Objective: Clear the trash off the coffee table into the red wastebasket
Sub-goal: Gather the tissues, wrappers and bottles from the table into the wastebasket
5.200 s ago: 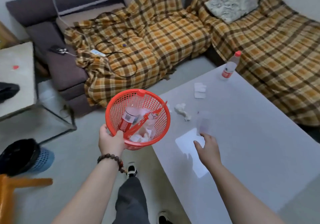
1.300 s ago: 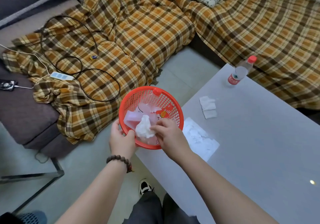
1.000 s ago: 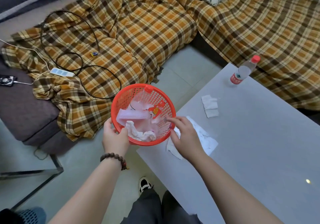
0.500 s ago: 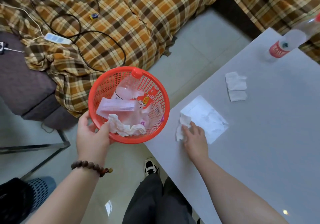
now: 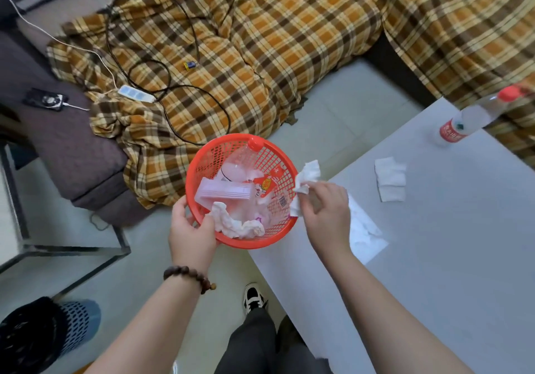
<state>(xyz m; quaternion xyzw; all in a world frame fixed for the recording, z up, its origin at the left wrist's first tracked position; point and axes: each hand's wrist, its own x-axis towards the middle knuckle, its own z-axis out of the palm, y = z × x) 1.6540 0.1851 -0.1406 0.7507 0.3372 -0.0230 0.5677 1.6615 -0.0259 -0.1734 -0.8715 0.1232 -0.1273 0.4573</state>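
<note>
Left hand [image 5: 191, 236] gripping red basket [image 5: 240, 240] rim beside table [image 5: 451, 229]; right hand [image 5: 325, 214] pinching crumpled tissue [image 5: 307, 177] at basket's edge. Folded tissues [image 5: 389, 178], bottle [image 5: 469, 119] on table.

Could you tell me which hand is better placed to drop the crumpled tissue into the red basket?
The right hand: it already pinches the crumpled tissue right at the red wastebasket's rim, above the coffee table edge. The left hand is occupied holding the basket.
</note>
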